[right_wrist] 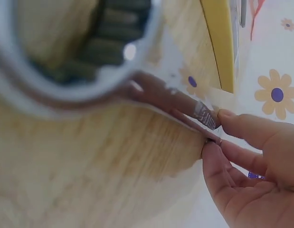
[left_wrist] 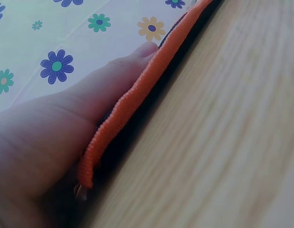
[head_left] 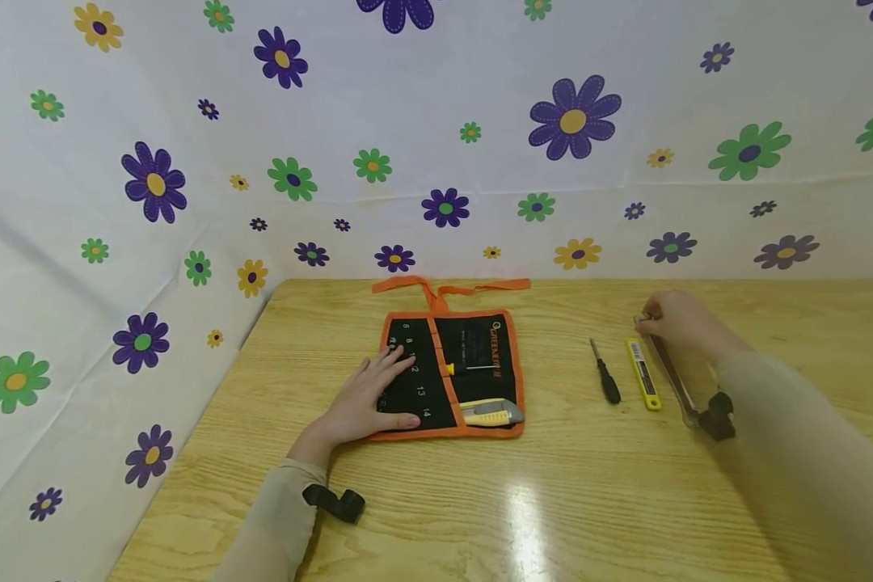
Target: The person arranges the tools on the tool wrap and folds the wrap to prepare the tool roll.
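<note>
A black tool pouch (head_left: 436,402) with orange trim lies unrolled on the table in the head view. My left hand (head_left: 364,396) rests on its left half with fingers spread, the thumb near the lower edge. In the left wrist view, that thumb lies along the orange edging (left_wrist: 132,102). Farther right, my right hand (head_left: 687,323) pinches the far end of a silver wrench (head_left: 672,372) between thumb and fingers. The wrench's ring end (right_wrist: 85,102) looms close to the camera in the right wrist view, with the pinching fingertips at the opposite end.
Inside the pouch are a yellow utility knife (head_left: 491,413) and a small yellow-handled screwdriver (head_left: 451,369). A black-handled screwdriver (head_left: 607,380) and a slim yellow case (head_left: 643,374) lie between pouch and wrench. Behind the table hangs a flowered cloth (head_left: 407,105).
</note>
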{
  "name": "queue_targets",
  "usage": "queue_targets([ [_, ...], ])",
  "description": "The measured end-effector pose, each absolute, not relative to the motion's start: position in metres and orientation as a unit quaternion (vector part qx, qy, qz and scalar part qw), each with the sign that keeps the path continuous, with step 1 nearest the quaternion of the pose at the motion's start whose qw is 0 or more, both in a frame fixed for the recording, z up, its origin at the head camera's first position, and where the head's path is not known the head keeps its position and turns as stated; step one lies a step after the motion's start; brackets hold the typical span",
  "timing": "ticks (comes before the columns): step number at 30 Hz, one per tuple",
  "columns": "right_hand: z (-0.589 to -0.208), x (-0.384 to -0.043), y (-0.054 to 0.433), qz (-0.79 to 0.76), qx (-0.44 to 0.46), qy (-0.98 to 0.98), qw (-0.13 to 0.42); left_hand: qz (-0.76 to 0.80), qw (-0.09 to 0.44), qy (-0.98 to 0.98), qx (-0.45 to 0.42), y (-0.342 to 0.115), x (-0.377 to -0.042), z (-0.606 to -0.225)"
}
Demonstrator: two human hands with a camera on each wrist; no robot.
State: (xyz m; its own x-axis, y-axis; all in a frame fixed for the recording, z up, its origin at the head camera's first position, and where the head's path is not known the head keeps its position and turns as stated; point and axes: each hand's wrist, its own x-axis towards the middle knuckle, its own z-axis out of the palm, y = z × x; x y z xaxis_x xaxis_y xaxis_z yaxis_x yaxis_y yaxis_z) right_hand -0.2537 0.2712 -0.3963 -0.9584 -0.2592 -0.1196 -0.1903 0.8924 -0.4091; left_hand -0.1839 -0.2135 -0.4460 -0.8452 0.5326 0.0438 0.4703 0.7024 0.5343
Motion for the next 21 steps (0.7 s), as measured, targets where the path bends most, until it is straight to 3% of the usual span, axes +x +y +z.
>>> queue_targets([
  [9,-0.402,-0.261,0.270,-0.232,-0.120,0.961,0.090,0.269,0.058,0.922,0.273,-0.213,-0.184,-0.446],
  [21,-0.394,-0.250,0.288,-0.307,-0.058,0.944,0.107,0.273,0.060,0.921,0.270,-0.213,-0.184,-0.446],
])
